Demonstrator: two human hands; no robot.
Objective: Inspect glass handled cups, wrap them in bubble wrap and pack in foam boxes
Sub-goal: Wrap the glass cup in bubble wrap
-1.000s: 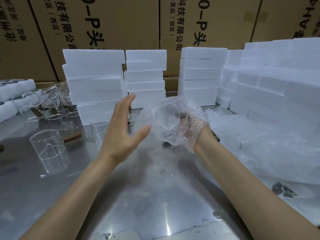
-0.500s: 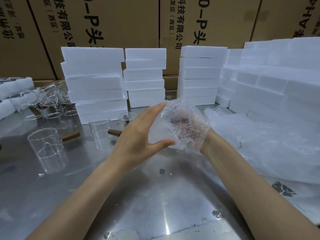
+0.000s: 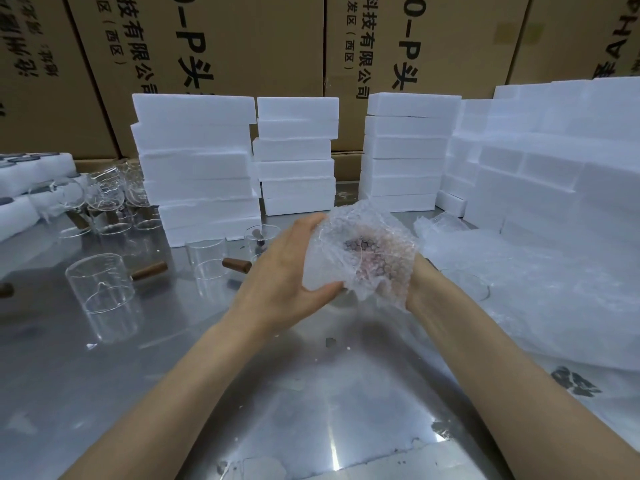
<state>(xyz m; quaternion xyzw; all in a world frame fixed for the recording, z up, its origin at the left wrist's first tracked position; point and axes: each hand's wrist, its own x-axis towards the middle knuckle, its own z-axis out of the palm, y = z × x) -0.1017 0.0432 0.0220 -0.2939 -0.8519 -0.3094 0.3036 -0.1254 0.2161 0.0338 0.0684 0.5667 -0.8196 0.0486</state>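
Bubble-wrapped cup (image 3: 360,251): left hand (image 3: 280,282) grips at 9 o'clock, right hand (image 3: 408,271) fingers hidden, grip unclear; fold wrap snugly.

The left hand (image 3: 277,271) and right hand (image 3: 414,285) hold the bubble-wrapped bundle (image 3: 363,252) between them above the metal table (image 3: 311,393). Left of the grip, cups (image 3: 100,289) stand on the table, one (image 3: 207,259) just beside the left hand. Behind the grip stand stacks of foam boxes (image 3: 197,168), with cardboard cartons (image 3: 242,46) behind those. Right of the grip lies a heap of bubble wrap (image 3: 536,289).
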